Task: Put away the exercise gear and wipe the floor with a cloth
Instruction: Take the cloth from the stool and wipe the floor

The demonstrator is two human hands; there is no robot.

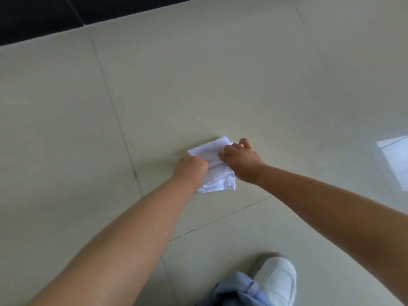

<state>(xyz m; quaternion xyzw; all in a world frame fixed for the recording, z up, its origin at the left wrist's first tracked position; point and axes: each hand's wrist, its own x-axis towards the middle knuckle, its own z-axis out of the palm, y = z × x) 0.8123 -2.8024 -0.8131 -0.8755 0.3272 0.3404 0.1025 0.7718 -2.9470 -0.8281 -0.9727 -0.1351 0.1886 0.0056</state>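
A folded white cloth [213, 161] lies on the pale glossy tiled floor [220, 85], near the middle of the view. My left hand [191, 167] grips its left side with the fingers curled under. My right hand [241, 160] holds the right side, fingers bent over the cloth's edge. Both arms reach forward and down to it. The part of the cloth under the two hands is hidden. No exercise gear is in view.
A dark strip of floor or matting [39, 16] runs along the top left. My foot in a white shoe [278, 279] and a blue trouser leg [236, 290] stand at the bottom. A bright window reflection [395, 160] shines at the right.
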